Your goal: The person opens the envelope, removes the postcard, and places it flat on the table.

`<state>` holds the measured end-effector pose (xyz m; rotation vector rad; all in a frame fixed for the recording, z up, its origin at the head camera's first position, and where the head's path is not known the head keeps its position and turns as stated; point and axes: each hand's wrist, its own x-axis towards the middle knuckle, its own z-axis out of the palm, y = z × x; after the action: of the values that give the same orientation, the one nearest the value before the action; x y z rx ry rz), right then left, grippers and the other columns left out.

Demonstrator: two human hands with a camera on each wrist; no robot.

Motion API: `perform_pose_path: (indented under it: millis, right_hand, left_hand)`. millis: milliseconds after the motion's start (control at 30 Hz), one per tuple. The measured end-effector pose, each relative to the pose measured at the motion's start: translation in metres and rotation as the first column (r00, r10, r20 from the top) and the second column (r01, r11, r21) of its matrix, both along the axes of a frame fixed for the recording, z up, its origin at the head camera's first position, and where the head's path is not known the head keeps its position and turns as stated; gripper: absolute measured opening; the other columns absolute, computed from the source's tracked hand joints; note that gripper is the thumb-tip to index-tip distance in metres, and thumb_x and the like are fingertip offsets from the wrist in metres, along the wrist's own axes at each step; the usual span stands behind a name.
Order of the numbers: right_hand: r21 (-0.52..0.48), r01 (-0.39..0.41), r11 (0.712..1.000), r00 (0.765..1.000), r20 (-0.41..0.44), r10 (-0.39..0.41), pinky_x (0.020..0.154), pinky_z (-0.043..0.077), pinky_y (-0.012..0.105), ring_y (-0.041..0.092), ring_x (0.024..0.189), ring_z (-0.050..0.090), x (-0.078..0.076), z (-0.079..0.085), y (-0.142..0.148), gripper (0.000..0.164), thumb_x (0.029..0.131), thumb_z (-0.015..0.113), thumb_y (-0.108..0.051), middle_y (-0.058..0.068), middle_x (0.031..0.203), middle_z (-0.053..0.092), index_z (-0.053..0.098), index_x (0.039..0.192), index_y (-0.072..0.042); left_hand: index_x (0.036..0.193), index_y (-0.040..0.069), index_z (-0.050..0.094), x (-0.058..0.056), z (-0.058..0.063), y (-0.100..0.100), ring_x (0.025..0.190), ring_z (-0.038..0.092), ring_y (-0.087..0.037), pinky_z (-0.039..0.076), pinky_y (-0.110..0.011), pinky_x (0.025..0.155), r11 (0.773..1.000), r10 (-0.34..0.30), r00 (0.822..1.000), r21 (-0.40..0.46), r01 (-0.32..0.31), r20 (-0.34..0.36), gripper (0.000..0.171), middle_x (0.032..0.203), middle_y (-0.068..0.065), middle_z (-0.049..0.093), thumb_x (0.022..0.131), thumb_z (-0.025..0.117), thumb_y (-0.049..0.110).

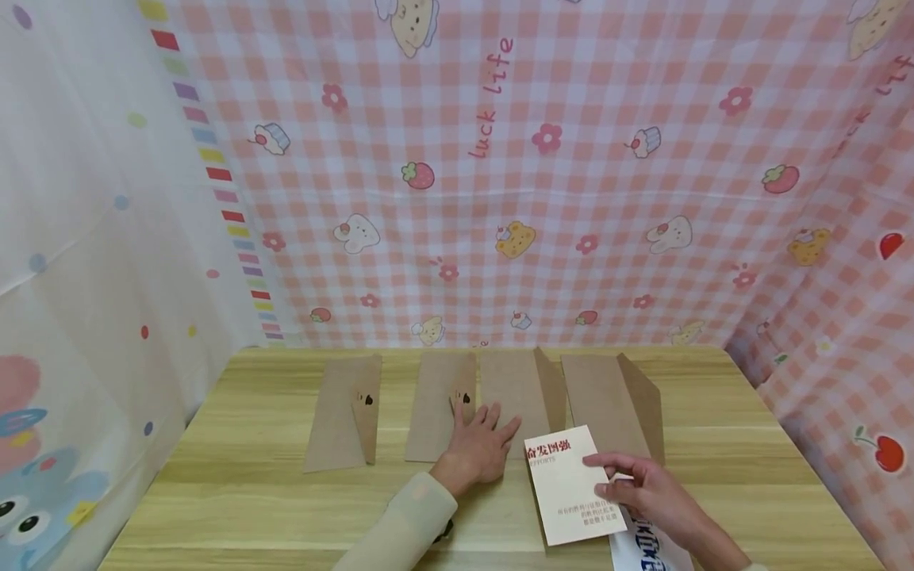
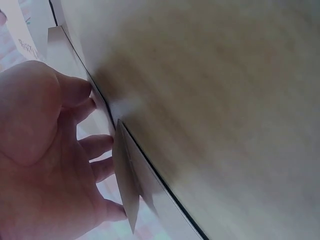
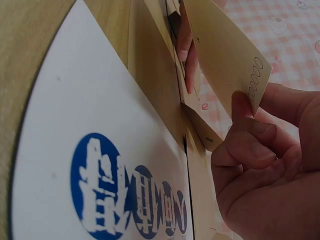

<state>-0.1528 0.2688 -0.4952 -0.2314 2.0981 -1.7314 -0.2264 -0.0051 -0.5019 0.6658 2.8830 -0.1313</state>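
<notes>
My right hand (image 1: 646, 488) pinches a cream card (image 1: 564, 492) with red lettering at its top, between thumb and fingers, above the near right of the table. In the right wrist view the card's back (image 3: 230, 65) shows a row of printed ovals. My left hand (image 1: 477, 446) lies palm down with fingers spread over the near part of the second envelope (image 1: 432, 412) and the third envelope (image 1: 510, 388), counted from the left. The third's flap (image 1: 550, 388) is unfolded. Beneath the right hand lies a white card (image 3: 75, 90) with blue characters, partly covered in the head view.
Leftmost lies a brown envelope (image 1: 336, 420) with its flap folded over and a dark mark on it. A fourth envelope (image 1: 600, 396) on the right has its flap unfolded. The wooden table (image 1: 236, 492) meets a pink checked cloth (image 1: 457, 198) behind.
</notes>
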Motion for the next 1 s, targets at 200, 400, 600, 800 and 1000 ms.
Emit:
perform_pose_path:
  millis: [200, 400, 600, 800, 1000]
  right_hand:
    - [0.02, 0.004, 1.0, 1.0, 0.024, -0.005, 0.051, 0.042, 0.018, 0.005, 0.061, 0.051, 0.0028, -0.0012, -0.0023, 0.052, 0.092, 0.069, -0.017, 0.002, 0.089, 0.056, 0.053, 0.137, 0.004]
    - [0.029, -0.007, 1.0, 0.999, 0.034, 0.006, 0.057, 0.049, 0.021, 0.009, 0.071, 0.059, 0.0057, -0.0022, -0.0036, 0.051, 0.093, 0.069, -0.018, 0.006, 0.093, 0.06, 0.053, 0.137, 0.004]
    - [0.015, -0.005, 1.0, 0.999, 0.049, 0.004, 0.054, 0.046, 0.019, 0.006, 0.068, 0.055, 0.0088, -0.0026, -0.0061, 0.051, 0.093, 0.069, -0.018, 0.004, 0.092, 0.057, 0.053, 0.137, 0.004]
    - [0.009, 0.0, 1.0, 0.998, 0.063, 0.0, 0.054, 0.045, 0.018, 0.005, 0.067, 0.054, 0.0103, -0.0041, -0.0076, 0.052, 0.093, 0.069, -0.017, 0.0, 0.087, 0.055, 0.052, 0.137, 0.004]
    - [0.046, 0.001, 0.999, 1.0, 0.016, -0.002, 0.053, 0.042, 0.018, 0.004, 0.066, 0.052, 0.0094, -0.0054, -0.0086, 0.05, 0.093, 0.069, -0.017, 0.0, 0.089, 0.056, 0.054, 0.136, 0.005]
  left_hand:
    - [0.156, 0.037, 0.029, 0.0007, 0.0016, 0.0007, 0.149, 0.028, -0.022, 0.014, -0.063, 0.117, 1.0, -0.005, 1.0, 0.005, 0.005, 0.003, 0.05, 0.163, -0.003, 0.026, 0.107, 0.036, 0.034]
    - [0.156, 0.036, 0.03, 0.0013, 0.0036, 0.0013, 0.149, 0.027, -0.024, 0.014, -0.063, 0.117, 1.0, -0.014, 1.0, 0.01, 0.014, 0.006, 0.05, 0.164, -0.004, 0.025, 0.107, 0.036, 0.034]
    - [0.156, 0.037, 0.03, 0.0012, 0.0026, 0.0014, 0.149, 0.027, -0.023, 0.014, -0.063, 0.118, 1.0, -0.008, 1.0, 0.013, 0.008, 0.01, 0.05, 0.164, -0.004, 0.025, 0.107, 0.036, 0.034]
    - [0.156, 0.037, 0.029, 0.0011, 0.0017, 0.0006, 0.149, 0.027, -0.024, 0.014, -0.063, 0.117, 1.0, -0.006, 1.0, 0.013, 0.006, 0.011, 0.05, 0.164, -0.004, 0.025, 0.106, 0.036, 0.034]
    - [0.156, 0.036, 0.03, 0.0014, 0.0012, -0.0003, 0.149, 0.027, -0.024, 0.014, -0.064, 0.117, 1.0, -0.001, 1.0, 0.028, 0.0, 0.014, 0.05, 0.163, -0.005, 0.026, 0.106, 0.036, 0.033]
